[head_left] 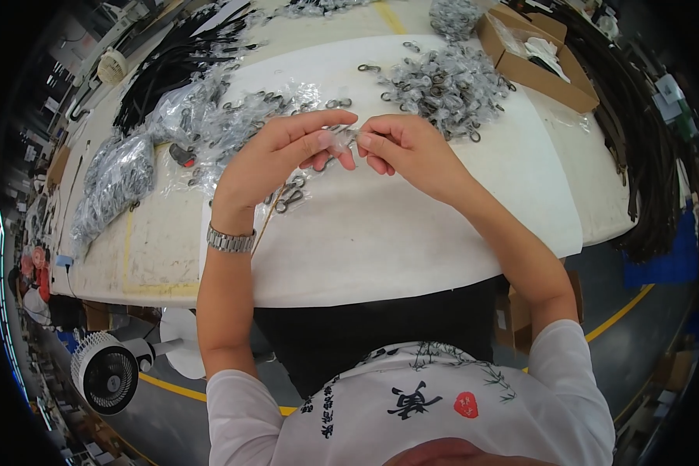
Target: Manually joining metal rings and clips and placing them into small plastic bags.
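- L hand [276, 155] is raised, fingers curled, thumb and forefinger pinched.
- R hand [412, 147] is held just opposite, fingertips met w/ the left.

Small clear plastic packet [340, 140]: crumpled, translucent, contents too small to tell, pinched between fingers of both hands, raised above the white tabletop [412, 225].
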Tool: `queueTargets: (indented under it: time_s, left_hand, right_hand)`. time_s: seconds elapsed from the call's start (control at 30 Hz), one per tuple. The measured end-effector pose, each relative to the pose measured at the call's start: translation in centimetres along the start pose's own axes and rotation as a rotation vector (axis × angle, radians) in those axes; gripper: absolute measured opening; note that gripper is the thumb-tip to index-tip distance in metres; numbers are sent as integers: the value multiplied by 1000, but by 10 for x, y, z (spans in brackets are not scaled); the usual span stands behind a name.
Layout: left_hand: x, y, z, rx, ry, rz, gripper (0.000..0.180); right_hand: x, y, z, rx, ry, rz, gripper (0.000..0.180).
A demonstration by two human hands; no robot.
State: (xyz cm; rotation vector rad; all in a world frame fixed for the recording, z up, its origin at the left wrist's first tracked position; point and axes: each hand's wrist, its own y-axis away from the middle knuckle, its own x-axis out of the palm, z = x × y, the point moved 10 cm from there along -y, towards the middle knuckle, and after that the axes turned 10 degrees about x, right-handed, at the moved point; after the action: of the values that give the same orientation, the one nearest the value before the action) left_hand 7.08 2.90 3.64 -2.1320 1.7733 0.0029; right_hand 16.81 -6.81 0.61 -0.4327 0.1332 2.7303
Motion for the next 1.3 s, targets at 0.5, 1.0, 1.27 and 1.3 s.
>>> queueTargets:
  time_s: [0.5, 1.0, 1.27, 1.3]
  left_hand:
    - [18, -8, 23, 48, -166, -137, 33]
    - [-18, 0, 21, 30, -924, -102, 19]
    - [5, -1, 39, 20, -1194, -66, 16]
    - [2, -4, 36, 21, -1194, -66, 16]
  right_hand:
    - [0, 3, -3, -39, -139, -111, 29]
    - [-51, -12, -49, 107, -1238, -151, 31]
    - [-17, -13, -65, 269, -1038, -45, 25]
    - [-21, -11, -63, 264, -939, -80, 26]
